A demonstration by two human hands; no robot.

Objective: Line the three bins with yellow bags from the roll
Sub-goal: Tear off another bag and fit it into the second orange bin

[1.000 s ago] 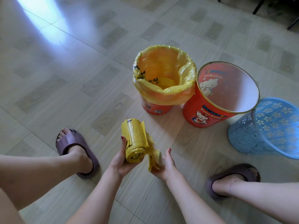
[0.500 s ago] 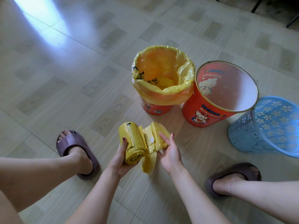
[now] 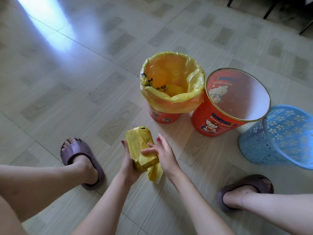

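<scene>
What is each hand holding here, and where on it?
Left hand grips the roll of yellow bags around its lower end. Right hand lays straight fingers on the roll's side; no grip.

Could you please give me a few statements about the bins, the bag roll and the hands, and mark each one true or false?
1. The left hand holds the roll of yellow bags. True.
2. All three bins are lined. False: only the small red bin has a yellow liner.
3. The blue basket stands upright. False: it is tilted.
4. The right hand touches the roll with straight fingers. True.
5. The Hello Kitty bin holds a bag. False: it is unlined.
</scene>
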